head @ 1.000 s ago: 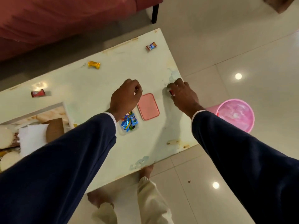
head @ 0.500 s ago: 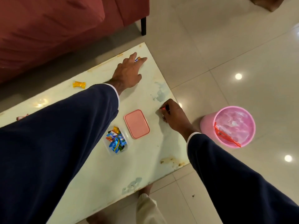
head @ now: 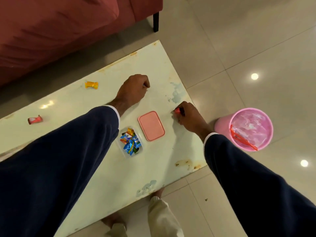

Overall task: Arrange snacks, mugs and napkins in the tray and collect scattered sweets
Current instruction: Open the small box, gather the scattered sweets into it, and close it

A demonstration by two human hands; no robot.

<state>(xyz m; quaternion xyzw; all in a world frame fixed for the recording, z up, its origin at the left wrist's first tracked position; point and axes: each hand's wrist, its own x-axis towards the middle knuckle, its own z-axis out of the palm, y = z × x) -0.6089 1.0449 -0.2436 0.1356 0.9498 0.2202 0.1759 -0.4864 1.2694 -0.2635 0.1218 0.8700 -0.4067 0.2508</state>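
A small clear container with several blue and orange wrapped sweets stands on the pale table. Its pink lid lies flat just right of it. My left hand is a closed fist above the table, beyond the container; the blue sweet taken from the far corner is hidden inside it. My right hand rests near the table's right edge, pinching a red sweet. A yellow sweet and a red-and-white sweet lie loose on the table's left part.
A pink bin with a clear liner and an orange scrap stands on the tiled floor right of the table. A red sofa runs along the far side. My feet are at the table's near edge.
My left hand has pulled back from the far corner and closed into a fist; the blue sweet there is gone. My right hand still pinches the red sweet.
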